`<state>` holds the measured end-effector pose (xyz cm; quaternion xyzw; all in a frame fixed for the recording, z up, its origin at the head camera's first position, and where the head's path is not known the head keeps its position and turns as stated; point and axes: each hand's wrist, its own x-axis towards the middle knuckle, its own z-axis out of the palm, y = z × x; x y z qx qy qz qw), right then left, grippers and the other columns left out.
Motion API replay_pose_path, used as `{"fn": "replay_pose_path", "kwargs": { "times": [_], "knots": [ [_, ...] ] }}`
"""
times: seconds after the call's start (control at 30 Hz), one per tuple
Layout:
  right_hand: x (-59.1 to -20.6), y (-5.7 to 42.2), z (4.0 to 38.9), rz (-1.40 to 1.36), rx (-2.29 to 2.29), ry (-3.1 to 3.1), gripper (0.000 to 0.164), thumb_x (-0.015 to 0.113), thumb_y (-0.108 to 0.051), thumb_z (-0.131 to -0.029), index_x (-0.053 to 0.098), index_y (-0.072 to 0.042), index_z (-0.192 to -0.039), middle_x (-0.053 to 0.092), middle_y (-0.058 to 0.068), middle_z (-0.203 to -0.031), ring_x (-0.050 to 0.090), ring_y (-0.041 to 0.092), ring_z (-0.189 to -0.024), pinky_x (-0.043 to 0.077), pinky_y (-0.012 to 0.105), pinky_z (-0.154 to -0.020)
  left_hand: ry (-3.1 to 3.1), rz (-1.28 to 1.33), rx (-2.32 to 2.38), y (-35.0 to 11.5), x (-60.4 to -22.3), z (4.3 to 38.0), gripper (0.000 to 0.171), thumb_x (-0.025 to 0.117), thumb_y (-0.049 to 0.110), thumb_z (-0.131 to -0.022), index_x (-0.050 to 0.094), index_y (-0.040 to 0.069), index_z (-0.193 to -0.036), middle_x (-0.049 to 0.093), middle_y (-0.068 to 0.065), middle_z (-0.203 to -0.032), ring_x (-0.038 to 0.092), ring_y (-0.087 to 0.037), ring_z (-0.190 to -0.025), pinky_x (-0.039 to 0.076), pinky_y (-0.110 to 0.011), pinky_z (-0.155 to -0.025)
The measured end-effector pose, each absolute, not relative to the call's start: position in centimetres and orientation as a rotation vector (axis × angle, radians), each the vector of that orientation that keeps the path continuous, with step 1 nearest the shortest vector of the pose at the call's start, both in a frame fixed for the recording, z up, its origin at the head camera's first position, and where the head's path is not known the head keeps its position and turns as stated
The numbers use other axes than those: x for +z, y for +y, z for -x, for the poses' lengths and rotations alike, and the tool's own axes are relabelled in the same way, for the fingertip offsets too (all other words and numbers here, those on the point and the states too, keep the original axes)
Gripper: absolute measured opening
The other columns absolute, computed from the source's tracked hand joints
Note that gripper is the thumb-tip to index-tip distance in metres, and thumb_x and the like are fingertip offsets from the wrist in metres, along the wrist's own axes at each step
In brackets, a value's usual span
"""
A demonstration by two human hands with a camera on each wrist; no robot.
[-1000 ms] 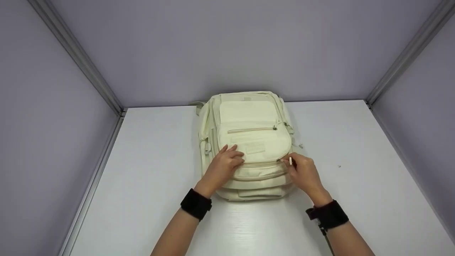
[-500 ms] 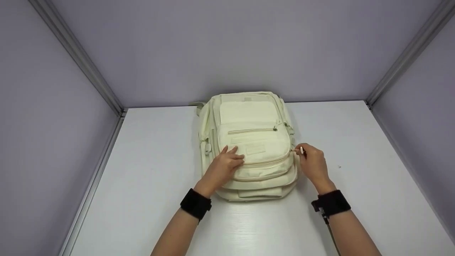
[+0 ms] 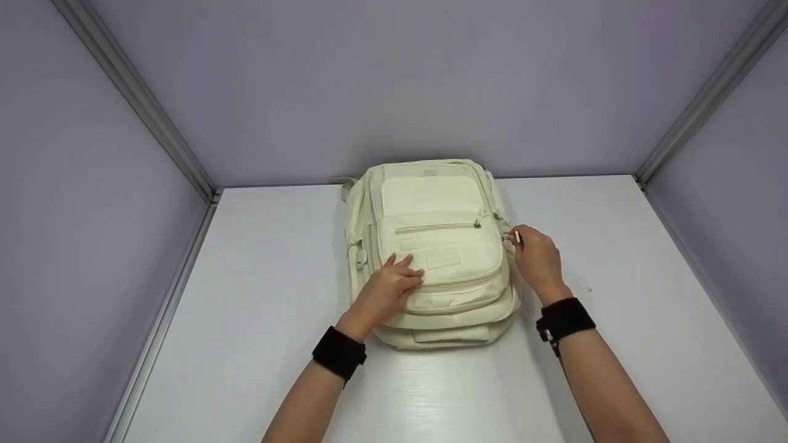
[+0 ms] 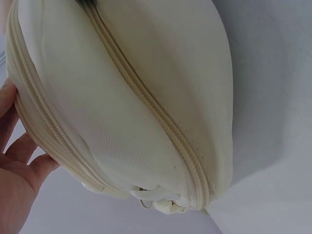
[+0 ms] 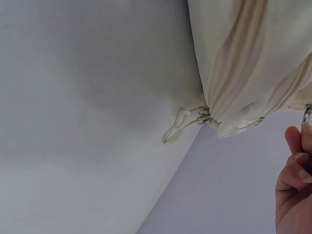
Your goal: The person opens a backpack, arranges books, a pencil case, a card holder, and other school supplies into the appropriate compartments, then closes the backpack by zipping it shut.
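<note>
A cream backpack [image 3: 431,195] lies front side up on the white table, its top toward the back wall. My right hand [image 3: 539,259] is at its right side, pinching a zipper pull [image 5: 307,116] between thumb and fingers. In the head view a small pale tab [image 3: 518,237] sticks out from those fingers. My left hand [image 3: 386,287] rests on the lower left of the front pocket with fingers spread. Its fingertips lie along the pocket's zipper [image 4: 51,127] in the left wrist view. Another curved zipper [image 4: 156,109] runs below that one.
A short horizontal zipper [image 3: 437,228] crosses the backpack's front. Loose strap ends [image 5: 183,119] hang from the bag's side in the right wrist view. Grey panels [image 3: 425,80] enclose the white table [image 3: 265,277] at the back and sides. A tiny speck [image 3: 589,289] lies at right.
My right hand has moved from the front pocket's lower right corner outward and up along the bag's right side, drawing the zipper pull with it. The left hand stays in place.
</note>
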<state>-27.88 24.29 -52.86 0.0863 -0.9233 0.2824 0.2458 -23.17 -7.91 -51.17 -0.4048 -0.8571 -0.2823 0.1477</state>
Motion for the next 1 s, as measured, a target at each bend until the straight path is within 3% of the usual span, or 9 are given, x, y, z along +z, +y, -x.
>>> {"fn": "replay_pose_path", "kwargs": {
  "times": [0.43, 1.0],
  "knots": [
    [-52.5, 23.5, 30.8, -0.237, 0.687, -2.55, 0.004, 0.066, 0.001, -0.091, 0.062, 0.002, -0.092, 0.065, 0.017, -0.085, 0.065, 0.038, -0.076, 0.05, 0.052, -0.06, -2.434, 1.189, -0.833, -8.1, -51.1, 23.1, 0.009, 0.069, 0.002, -0.09, 0.076, 0.0, -0.096, 0.071, -0.013, -0.106, 0.055, -0.036, -0.122, 0.034, -0.055, -0.105],
    [-52.4, 23.4, 32.1, -0.171, 0.661, -2.651, 0.004, 0.059, 0.0, -0.095, 0.061, -0.001, -0.091, 0.064, 0.016, -0.085, 0.063, 0.037, -0.075, 0.049, 0.05, -0.059, -2.456, 1.212, -0.837, -8.0, -51.2, 23.2, 0.01, 0.071, 0.001, -0.089, 0.077, 0.001, -0.096, 0.071, -0.013, -0.105, 0.055, -0.036, -0.122, 0.034, -0.055, -0.106]
  ]
}}
